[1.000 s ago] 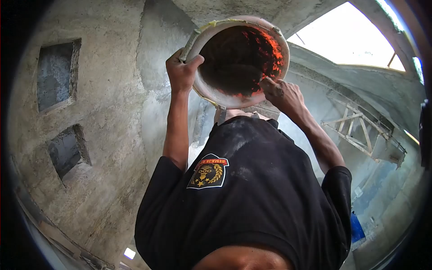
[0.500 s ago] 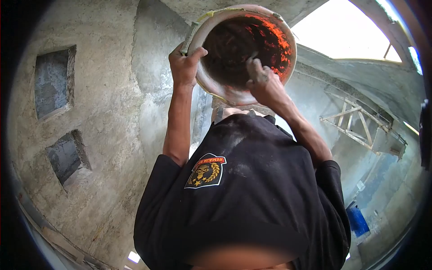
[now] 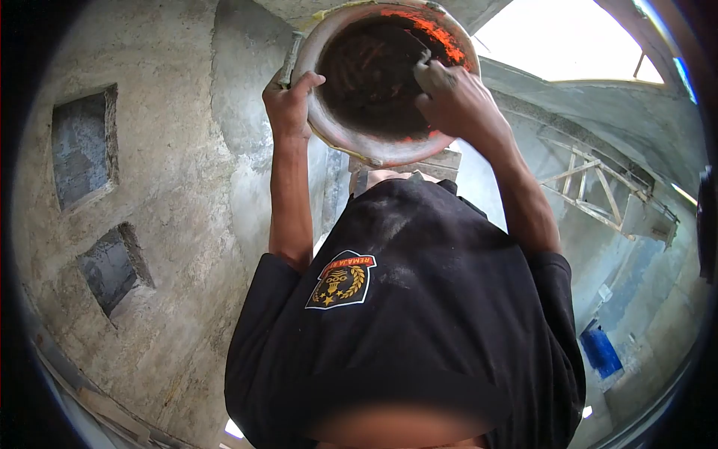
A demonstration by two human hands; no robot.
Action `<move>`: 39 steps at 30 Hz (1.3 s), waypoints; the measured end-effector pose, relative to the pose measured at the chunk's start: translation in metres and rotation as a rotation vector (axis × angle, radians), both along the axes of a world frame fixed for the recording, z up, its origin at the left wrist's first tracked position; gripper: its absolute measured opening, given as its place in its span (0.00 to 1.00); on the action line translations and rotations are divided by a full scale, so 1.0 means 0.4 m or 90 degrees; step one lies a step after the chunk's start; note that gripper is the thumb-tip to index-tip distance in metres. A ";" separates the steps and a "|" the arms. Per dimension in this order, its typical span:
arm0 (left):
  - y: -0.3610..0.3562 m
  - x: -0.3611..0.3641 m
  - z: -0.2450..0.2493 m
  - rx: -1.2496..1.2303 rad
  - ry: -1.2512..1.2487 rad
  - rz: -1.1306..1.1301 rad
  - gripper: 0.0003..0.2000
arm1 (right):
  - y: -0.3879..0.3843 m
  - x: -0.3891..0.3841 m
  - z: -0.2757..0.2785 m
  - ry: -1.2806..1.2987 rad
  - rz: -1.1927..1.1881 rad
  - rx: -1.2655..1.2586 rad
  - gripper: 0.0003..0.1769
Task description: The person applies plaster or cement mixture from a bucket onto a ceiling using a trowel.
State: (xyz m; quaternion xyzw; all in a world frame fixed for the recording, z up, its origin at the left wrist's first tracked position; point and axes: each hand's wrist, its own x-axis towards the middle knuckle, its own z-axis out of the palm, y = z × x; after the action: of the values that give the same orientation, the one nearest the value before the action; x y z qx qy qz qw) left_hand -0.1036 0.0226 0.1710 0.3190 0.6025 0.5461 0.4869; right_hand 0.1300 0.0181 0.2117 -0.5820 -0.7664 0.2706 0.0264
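A round bucket [image 3: 318, 123] with a pale, smeared rim has its mouth turned up towards me. Its inside is dark and wet-looking, with bright orange-red patches [image 3: 437, 34] along the upper right wall. My left hand [image 3: 290, 105] grips the rim at the left, thumb over the edge and fingers hidden behind. Over the right part of the mouth, my right hand [image 3: 460, 97] is closed round what looks like a trowel [image 3: 425, 56]. Only its metal neck and a thin edge show; the handle is covered by my fingers.
A rough cement wall [image 3: 172, 187] with two recesses stands at the left. Behind the bucket are some wooden boards [image 3: 441, 161]. To the right are a wooden frame [image 3: 587, 187], a blue object [image 3: 600, 352] and a bright opening [image 3: 568, 41] above.
The bucket and my left hand have shifted slightly up and left in view. My right hand has moved up and right towards the rim, and less orange-red shows inside.
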 end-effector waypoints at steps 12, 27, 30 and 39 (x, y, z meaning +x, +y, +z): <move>0.035 -0.010 -0.009 0.069 0.017 0.035 0.11 | -0.103 -0.141 0.017 -0.176 0.239 0.180 0.11; 0.028 0.021 -0.019 0.066 0.110 -0.006 0.09 | 0.027 -0.115 0.096 -0.018 0.161 0.069 0.10; 0.053 0.011 -0.015 0.080 0.081 0.017 0.08 | -0.061 -0.139 0.037 -0.098 0.223 0.204 0.13; 0.041 0.020 0.008 0.096 0.115 -0.030 0.06 | 0.021 0.061 0.015 -0.180 0.119 0.076 0.25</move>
State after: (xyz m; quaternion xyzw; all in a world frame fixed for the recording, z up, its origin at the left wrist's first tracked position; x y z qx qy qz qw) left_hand -0.0954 0.0390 0.1741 0.4169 0.5932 0.5473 0.4181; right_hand 0.1544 0.0264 0.2179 -0.5379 -0.8279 0.1415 -0.0723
